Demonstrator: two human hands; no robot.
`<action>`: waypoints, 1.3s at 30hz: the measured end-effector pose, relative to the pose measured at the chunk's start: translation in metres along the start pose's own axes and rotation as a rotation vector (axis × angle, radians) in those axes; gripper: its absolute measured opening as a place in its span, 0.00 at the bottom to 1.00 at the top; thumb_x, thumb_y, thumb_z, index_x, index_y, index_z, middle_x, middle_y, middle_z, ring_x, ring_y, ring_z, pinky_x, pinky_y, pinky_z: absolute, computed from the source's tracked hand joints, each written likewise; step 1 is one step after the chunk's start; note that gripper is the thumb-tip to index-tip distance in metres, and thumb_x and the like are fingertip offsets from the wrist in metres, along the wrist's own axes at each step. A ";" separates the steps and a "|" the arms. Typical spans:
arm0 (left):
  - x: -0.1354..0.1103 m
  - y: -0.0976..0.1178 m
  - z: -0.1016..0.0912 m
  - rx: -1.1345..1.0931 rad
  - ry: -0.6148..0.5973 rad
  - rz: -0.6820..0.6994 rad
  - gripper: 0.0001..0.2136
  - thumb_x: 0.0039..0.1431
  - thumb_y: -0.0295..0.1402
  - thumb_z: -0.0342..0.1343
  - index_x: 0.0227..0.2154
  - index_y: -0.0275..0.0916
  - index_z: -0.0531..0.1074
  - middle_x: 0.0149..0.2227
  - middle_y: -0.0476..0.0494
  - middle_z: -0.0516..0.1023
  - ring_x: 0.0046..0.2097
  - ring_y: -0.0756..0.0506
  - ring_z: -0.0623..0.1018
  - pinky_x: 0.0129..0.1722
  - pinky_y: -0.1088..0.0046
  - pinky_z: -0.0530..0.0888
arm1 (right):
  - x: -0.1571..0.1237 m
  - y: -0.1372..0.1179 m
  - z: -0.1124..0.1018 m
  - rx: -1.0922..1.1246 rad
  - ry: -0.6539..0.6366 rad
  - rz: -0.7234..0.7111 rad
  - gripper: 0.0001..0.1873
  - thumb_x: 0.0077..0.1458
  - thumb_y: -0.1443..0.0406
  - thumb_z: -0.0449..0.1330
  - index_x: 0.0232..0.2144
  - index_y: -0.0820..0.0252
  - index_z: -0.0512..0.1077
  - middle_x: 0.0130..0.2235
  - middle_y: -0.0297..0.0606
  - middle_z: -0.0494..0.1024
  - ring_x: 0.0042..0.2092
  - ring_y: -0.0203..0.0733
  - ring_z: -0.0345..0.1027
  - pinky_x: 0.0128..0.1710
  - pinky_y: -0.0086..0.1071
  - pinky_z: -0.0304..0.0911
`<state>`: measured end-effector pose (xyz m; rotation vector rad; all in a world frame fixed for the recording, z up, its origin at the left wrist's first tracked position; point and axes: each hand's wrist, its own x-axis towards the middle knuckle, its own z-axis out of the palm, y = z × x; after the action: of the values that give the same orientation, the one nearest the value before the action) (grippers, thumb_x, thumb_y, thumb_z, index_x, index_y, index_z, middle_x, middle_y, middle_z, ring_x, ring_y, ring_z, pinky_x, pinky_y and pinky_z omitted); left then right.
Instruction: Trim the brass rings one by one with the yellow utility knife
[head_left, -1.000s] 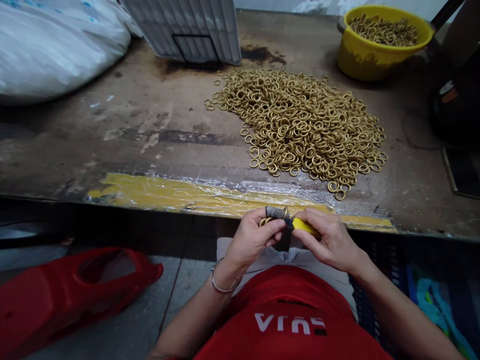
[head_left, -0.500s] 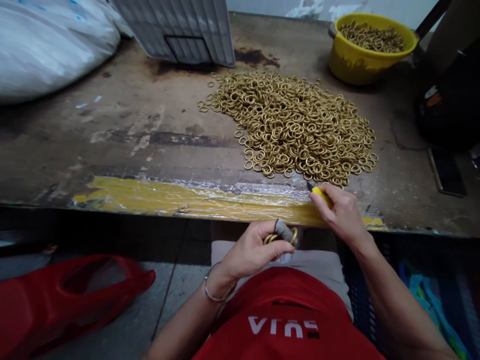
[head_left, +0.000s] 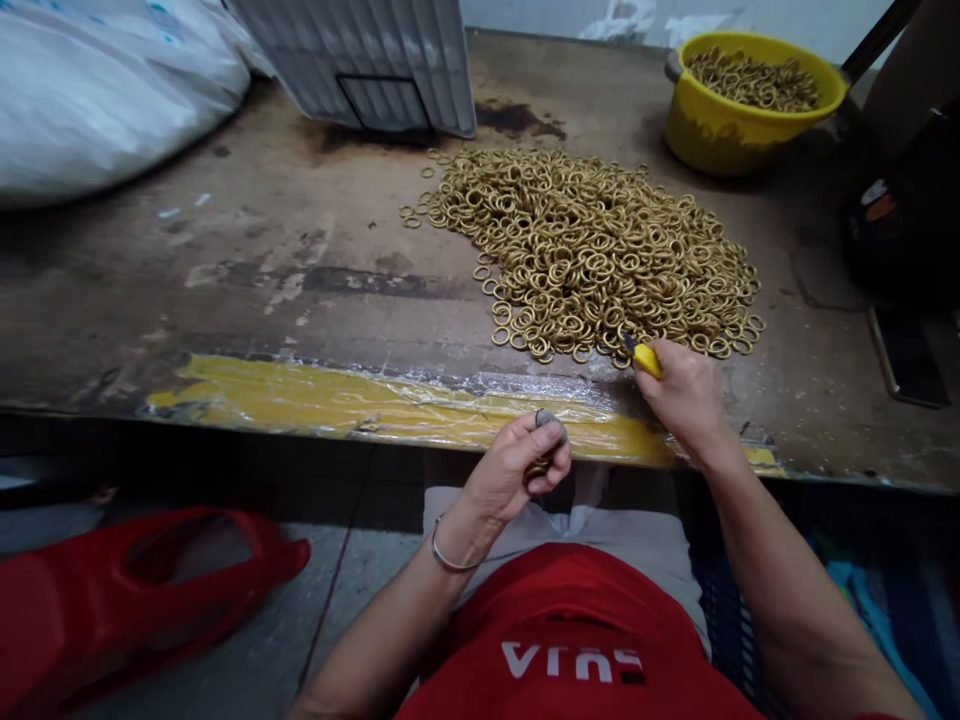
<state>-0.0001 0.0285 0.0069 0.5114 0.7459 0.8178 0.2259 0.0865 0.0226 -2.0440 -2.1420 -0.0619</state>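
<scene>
A big pile of brass rings (head_left: pixel 592 250) lies on the worn wooden table (head_left: pixel 300 270). My right hand (head_left: pixel 682 395) is closed around a yellow-handled tool (head_left: pixel 643 358), its tip touching the near edge of the pile. My left hand (head_left: pixel 517 465) is closed at the table's front edge, over my lap. It pinches a small grey cylindrical piece (head_left: pixel 550 420) at the thumb, with brass rings partly hidden under the fingers.
A yellow bucket (head_left: pixel 742 115) of more rings stands at the back right. A white sack (head_left: pixel 105 90) and a grey ribbed crate (head_left: pixel 375 60) sit at the back left. Yellow tape (head_left: pixel 360 400) covers the table edge. A red plastic object (head_left: pixel 135 590) lies on the floor.
My right hand has moved away from my left hand and forward onto the table, reaching the ring pile with the tool. My left hand stayed near the edge, rising slightly.
</scene>
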 end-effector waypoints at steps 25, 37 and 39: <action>0.002 -0.009 0.006 0.774 0.291 0.522 0.05 0.55 0.32 0.64 0.31 0.36 0.80 0.23 0.50 0.76 0.26 0.52 0.71 0.28 0.76 0.69 | -0.038 -0.041 -0.003 1.736 -0.843 0.408 0.30 0.41 0.42 0.72 0.27 0.61 0.69 0.20 0.26 0.67 0.17 0.26 0.49 0.15 0.23 0.46; -0.003 -0.005 0.003 0.354 0.175 0.079 0.17 0.50 0.44 0.67 0.31 0.33 0.75 0.17 0.54 0.68 0.18 0.56 0.63 0.17 0.82 0.57 | -0.081 -0.037 -0.021 0.586 -0.154 -0.281 0.18 0.67 0.56 0.52 0.44 0.63 0.75 0.40 0.47 0.82 0.39 0.47 0.75 0.39 0.37 0.65; -0.002 -0.005 0.004 0.378 0.185 0.085 0.16 0.50 0.43 0.66 0.31 0.33 0.75 0.17 0.53 0.68 0.19 0.56 0.64 0.18 0.82 0.57 | -0.082 -0.038 -0.020 0.528 -0.143 -0.313 0.19 0.68 0.56 0.52 0.42 0.63 0.75 0.38 0.47 0.82 0.37 0.46 0.76 0.37 0.36 0.65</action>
<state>0.0046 0.0229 0.0070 0.8166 1.0652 0.8132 0.1933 0.0006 0.0330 -1.4476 -2.2307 0.5608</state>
